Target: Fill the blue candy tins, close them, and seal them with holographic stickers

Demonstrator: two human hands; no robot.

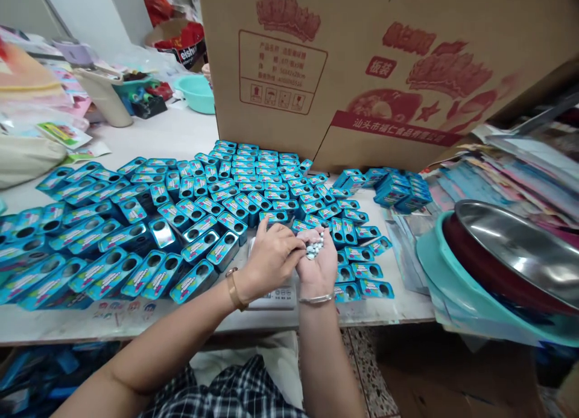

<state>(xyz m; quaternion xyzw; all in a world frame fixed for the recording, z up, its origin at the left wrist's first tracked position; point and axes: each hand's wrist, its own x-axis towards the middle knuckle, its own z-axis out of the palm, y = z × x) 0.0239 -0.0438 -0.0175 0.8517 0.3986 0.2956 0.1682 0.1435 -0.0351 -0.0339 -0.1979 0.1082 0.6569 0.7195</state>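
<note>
White tabletop (190, 134) carries rows of small blue tins (136, 225) before a big cardboard box (362, 62). Pale blue candies (314, 248) lie heaped in the cupped, palm-up right hand (319, 267); the left hand (271, 258) pinches at them with fingertips together. Portioning seems underway; next, a few pieces must reach a tin's round opening. A small scale (274, 297) lies under the wrists.
</note>
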